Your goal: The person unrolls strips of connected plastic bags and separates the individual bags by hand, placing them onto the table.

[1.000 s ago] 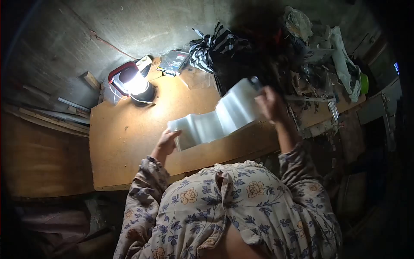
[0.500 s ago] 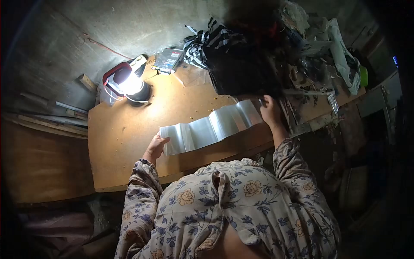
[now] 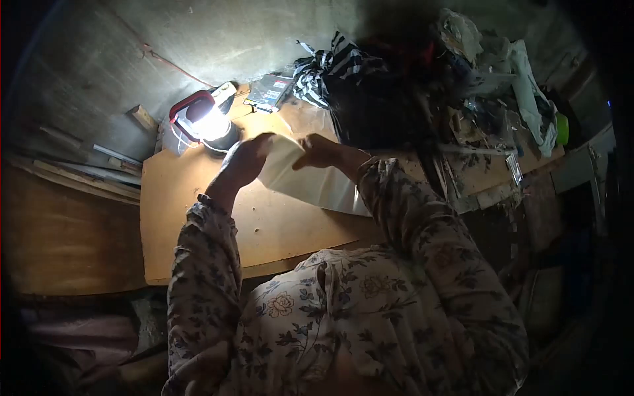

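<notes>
A long, creased sheet of translucent plastic (image 3: 307,188) is lifted over the wooden table, raised on its left and slanting down to the right. My left hand (image 3: 247,160) is closed on its left end, close in front of the lamp. My right hand (image 3: 320,152) grips the sheet's upper edge a short way to the right, fingers bent over it. The sheet's right end passes behind my right forearm and is partly hidden.
A lit lantern (image 3: 210,125) with a red handle stands at the table's (image 3: 191,231) back left. A flat printed packet (image 3: 269,91) lies beside a black-and-white striped bag (image 3: 323,72). Dark bags and a crumpled plastic bag (image 3: 531,105) crowd the right. Wooden strips (image 3: 86,181) lie left.
Both hands have risen toward the lamp. My right hand has moved left from the sheet's right end to near my left hand, and the sheet now tilts.
</notes>
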A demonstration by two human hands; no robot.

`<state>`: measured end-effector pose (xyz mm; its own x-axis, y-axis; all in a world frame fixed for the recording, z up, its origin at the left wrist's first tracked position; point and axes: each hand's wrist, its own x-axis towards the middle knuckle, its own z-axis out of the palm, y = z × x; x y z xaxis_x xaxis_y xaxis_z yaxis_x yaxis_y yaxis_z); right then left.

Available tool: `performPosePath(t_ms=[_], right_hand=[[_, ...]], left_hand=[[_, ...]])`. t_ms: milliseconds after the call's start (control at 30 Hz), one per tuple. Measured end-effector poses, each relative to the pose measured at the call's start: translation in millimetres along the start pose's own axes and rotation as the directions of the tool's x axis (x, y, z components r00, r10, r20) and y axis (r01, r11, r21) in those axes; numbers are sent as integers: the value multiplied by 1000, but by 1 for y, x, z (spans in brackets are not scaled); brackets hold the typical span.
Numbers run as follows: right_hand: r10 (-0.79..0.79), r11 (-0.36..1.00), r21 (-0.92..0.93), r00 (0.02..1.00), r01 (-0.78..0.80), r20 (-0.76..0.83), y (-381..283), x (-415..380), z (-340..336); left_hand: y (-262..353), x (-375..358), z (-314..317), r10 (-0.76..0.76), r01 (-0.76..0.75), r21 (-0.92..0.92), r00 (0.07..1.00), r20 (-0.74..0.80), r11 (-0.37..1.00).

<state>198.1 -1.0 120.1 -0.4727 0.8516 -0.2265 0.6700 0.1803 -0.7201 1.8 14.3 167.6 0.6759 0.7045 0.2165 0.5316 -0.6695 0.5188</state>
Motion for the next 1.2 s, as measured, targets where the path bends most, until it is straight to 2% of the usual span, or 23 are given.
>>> performPosePath(t_ms=[33,67,133,167,200,233,267,300,333,367,400,467,533,600,633,800,833,967,1033,1067,1133,1167,1200], right_hand=[[-14,1000,23,987,18,-158,4,7,1],[-26,998,42,950,41,-311,8,12,2],[-144,988,-30,843,151,-519,4,10,-7],[4,987,141,859,79,-512,-7,2,-17],[153,951,309,864,3,-480,-19,-5,-25],[-7,999,23,708,32,-706,-16,-3,-25],[-11,999,18,708,34,-706,-20,-5,-28],[110,950,284,708,132,-697,-27,-11,-31],[226,821,526,720,222,-656,-35,-16,-33],[188,630,633,703,449,-686,-41,-20,-32],[189,634,630,701,448,-688,-55,-32,-33],[150,338,634,625,696,-766,-82,-55,-38],[134,369,629,630,684,-765,-76,-70,-47],[367,317,649,541,692,-756,-85,-90,-56],[393,300,597,474,744,-788,-96,-101,-58],[422,238,573,449,784,-788,-51,-151,-54],[443,181,546,428,818,-788,-31,-157,-46],[814,223,577,176,786,-554,61,-160,16],[940,166,647,79,744,-332,122,-150,59],[949,198,669,31,716,-315,119,-147,72],[962,206,707,-9,677,-272,139,-142,96],[963,204,707,-10,677,-268,151,-145,100],[950,217,803,69,555,-305,162,-152,99]], left_hand=[[-1,2,-1,-74,81,73,994,-86,994],[-6,-1,8,-78,74,-26,956,-283,997],[-23,-15,42,-86,17,-115,775,-627,993],[-29,-29,72,-298,92,-351,745,-596,932],[-26,-42,97,-468,89,-691,796,-384,718],[-24,-54,122,-602,131,-913,786,-142,386],[-11,-66,137,-560,213,-959,825,75,185],[1,-72,142,-505,400,-907,814,285,133],[6,-73,156,-415,281,-943,891,186,180],[3,-71,162,-466,229,-944,879,95,238],[4,-68,162,-511,180,-938,860,3,297],[-9,-59,144,-418,173,-928,908,22,328],[-12,-55,115,-351,293,-852,926,140,433],[-10,-54,100,-334,320,-815,928,166,484],[-9,-53,95,-328,319,-810,930,167,492],[-11,-42,68,-133,377,-727,919,371,574],[-24,-39,69,-159,371,-513,898,409,774],[-53,-29,89,-92,317,-399,867,490,860],[-54,-29,105,-93,192,-210,909,405,959],[-59,-33,118,-93,196,-213,905,416,957],[-56,-38,133,31,-4,-133,979,203,991],[-49,-42,131,-81,95,-65,979,187,993],[-53,-44,130,-80,94,-65,979,190,994]])
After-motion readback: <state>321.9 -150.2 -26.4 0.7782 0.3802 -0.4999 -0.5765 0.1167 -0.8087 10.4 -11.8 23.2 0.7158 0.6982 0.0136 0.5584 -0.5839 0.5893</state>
